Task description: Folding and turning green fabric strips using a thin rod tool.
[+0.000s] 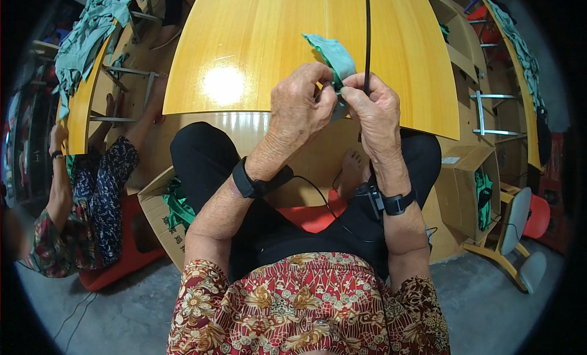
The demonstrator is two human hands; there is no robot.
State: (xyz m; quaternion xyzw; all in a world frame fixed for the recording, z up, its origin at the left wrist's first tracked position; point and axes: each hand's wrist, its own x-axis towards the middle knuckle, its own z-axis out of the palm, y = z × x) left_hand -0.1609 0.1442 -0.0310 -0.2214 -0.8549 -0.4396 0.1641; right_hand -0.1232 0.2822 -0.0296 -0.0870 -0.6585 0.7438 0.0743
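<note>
A small strip of light green cloth (338,54) with a darker green edge is held up over the near edge of the yellow wooden table (244,37). My left hand (301,98) pinches the cloth between thumb and fingers. Close beside it, my right hand (378,107) grips the same piece, thumb toward the left thumb. The fingertips nearly meet at the cloth's lower end, and they partly hide what lies between them.
A dark cord (367,25) runs down across the table by my right hand. Cardboard boxes (455,190) holding green cloth stand on either side of my legs. At the left, a person (92,202) sits at another table with heaped green cloth (92,37). A chair (516,220) stands at the right.
</note>
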